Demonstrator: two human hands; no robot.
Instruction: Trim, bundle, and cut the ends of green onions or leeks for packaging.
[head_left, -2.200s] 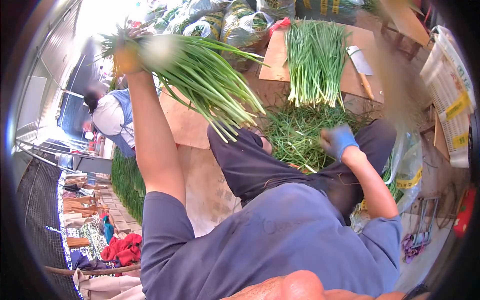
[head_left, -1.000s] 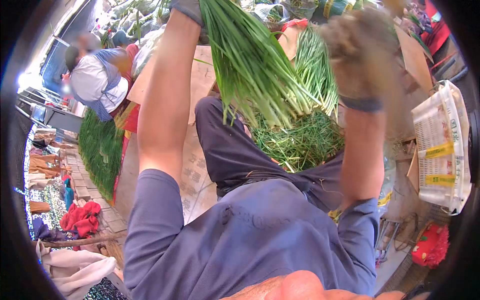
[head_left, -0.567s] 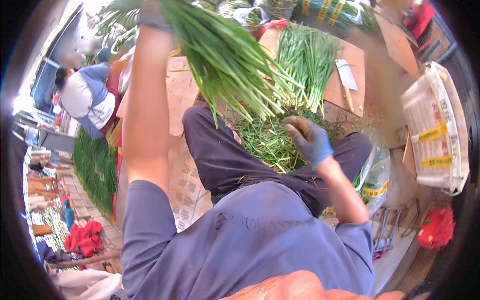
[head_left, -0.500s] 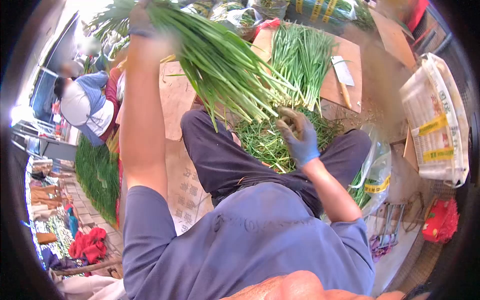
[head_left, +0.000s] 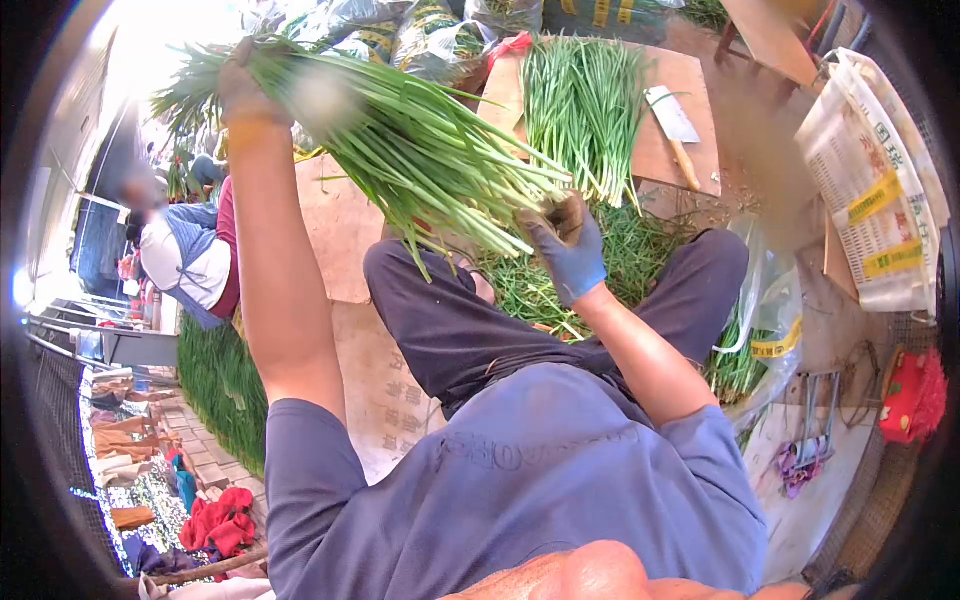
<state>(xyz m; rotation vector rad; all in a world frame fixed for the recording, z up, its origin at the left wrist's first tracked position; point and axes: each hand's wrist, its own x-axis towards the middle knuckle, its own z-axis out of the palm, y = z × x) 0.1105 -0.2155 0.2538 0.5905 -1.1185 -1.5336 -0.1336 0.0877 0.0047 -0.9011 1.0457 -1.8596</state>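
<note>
A large bunch of long green stalks (head_left: 410, 135) hangs slantwise, its leafy end at the upper left and its pale ends toward the middle. My left hand (head_left: 248, 90), in a dark glove, is wrapped round the leafy part. My right hand (head_left: 566, 245), in a blue and brown glove, has curled fingers at the pale ends; whether it grips any stalks is unclear. Behind it, more green stalks (head_left: 585, 110) lie on a wooden board (head_left: 700, 95) beside a cleaver (head_left: 673, 115). Loose green trimmings (head_left: 620, 260) cover the ground between my legs.
Plastic bags of greens (head_left: 440, 40) stand at the back. A clear bag (head_left: 765, 345) is by my right knee, and a white printed bag (head_left: 870, 190) stands farther right. At the left are a person (head_left: 185, 250) and a long pile of greens (head_left: 220, 385).
The bunch and my left hand have moved down and left in view. My right hand has shifted left to the pale stalk ends. The view has shifted slightly.
</note>
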